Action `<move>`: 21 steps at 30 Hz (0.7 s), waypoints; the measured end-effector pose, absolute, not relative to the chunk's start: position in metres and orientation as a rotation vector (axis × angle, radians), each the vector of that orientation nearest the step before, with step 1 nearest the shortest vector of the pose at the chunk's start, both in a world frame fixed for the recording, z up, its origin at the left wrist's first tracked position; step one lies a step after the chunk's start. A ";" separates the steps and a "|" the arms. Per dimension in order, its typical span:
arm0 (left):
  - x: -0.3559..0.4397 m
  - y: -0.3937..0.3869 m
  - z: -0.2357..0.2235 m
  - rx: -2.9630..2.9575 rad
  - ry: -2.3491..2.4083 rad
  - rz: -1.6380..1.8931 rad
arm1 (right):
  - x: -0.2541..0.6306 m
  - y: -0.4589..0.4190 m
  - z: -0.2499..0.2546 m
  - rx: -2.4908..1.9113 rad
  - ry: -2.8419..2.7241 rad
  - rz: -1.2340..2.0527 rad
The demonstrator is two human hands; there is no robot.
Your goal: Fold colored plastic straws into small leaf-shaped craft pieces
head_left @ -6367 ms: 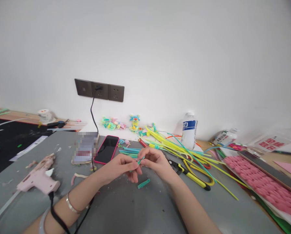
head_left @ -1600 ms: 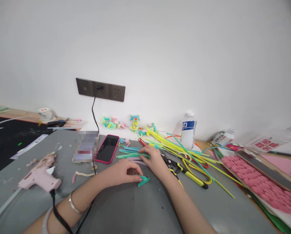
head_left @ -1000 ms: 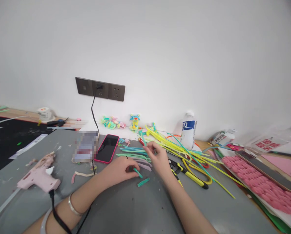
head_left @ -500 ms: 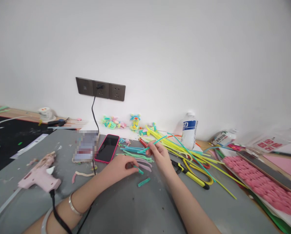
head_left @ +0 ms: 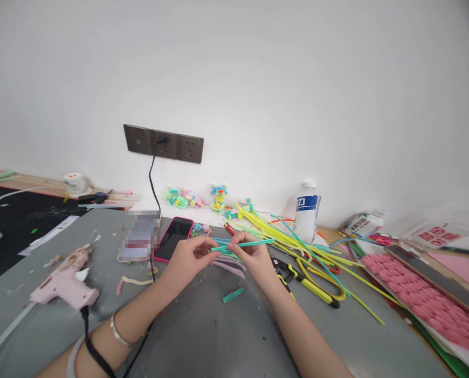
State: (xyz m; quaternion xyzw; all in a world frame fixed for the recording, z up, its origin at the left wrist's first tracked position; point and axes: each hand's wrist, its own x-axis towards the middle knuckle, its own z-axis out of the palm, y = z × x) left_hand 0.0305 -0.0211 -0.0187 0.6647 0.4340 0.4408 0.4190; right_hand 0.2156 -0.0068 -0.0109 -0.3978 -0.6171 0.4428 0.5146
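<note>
You're grasping a turquoise pipe cleaner (head_left: 260, 243) dead centre, left hand (head_left: 193, 255) pinching by its nine-o'clock end, right hand (head_left: 255, 260) pinching farther along. Looks like the aligning step; it seems to call for a light, steady pinch. Short turquoise piece (head_left: 233, 295) at six, pliers (head_left: 317, 293) crowding four; grey mat (head_left: 214, 349) stretches past six, giving elbow room.

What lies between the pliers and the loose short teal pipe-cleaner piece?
In the head view, the right hand and its wrist lie between the pliers and the teal piece; otherwise grey tabletop shows.
</note>
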 end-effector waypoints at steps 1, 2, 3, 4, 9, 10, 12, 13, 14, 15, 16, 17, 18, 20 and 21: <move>0.031 -0.021 -0.019 1.649 1.078 1.112 | 0.215 -0.007 -0.011 -0.962 -1.493 1.047; 0.031 -0.021 -0.020 1.636 1.074 1.121 | 0.215 -0.007 -0.011 -0.970 -1.502 1.030; 0.031 -0.021 -0.020 1.627 1.075 1.132 | 0.215 -0.007 -0.011 -0.976 -1.511 1.016; 0.031 -0.021 -0.020 1.620 1.079 1.143 | 0.215 -0.007 -0.011 -0.979 -1.523 1.006; 0.031 -0.021 -0.021 1.584 1.067 1.175 | 0.216 -0.008 -0.012 -0.964 -1.541 0.992; 0.031 -0.021 -0.020 1.576 1.062 1.185 | 0.216 -0.008 -0.013 -0.958 -1.537 0.988; 0.031 -0.021 -0.020 1.557 1.052 1.206 | 0.216 -0.008 -0.014 -0.931 -1.532 0.984; 0.031 -0.021 -0.020 1.545 1.041 1.214 | 0.216 -0.007 -0.015 -0.915 -1.531 0.983; 0.031 -0.021 -0.020 1.530 1.029 1.222 | 0.216 -0.007 -0.016 -0.898 -1.531 0.980; 0.031 -0.021 -0.020 1.514 1.017 1.232 | 0.215 -0.007 -0.016 -0.886 -1.530 0.976; 0.031 -0.021 -0.019 1.499 1.008 1.241 | 0.215 -0.007 -0.017 -0.879 -1.529 0.972; 0.030 -0.021 -0.019 1.484 1.003 1.252 | 0.215 -0.007 -0.017 -0.874 -1.526 0.971; 0.030 -0.021 -0.018 1.472 1.000 1.265 | 0.215 -0.007 -0.016 -0.871 -1.521 0.973; 0.030 -0.020 -0.017 1.449 1.005 1.288 | 0.214 -0.008 -0.016 -0.870 -1.501 0.989; 0.030 -0.020 -0.016 1.436 1.008 1.294 | 0.214 -0.008 -0.015 -0.872 -1.488 1.000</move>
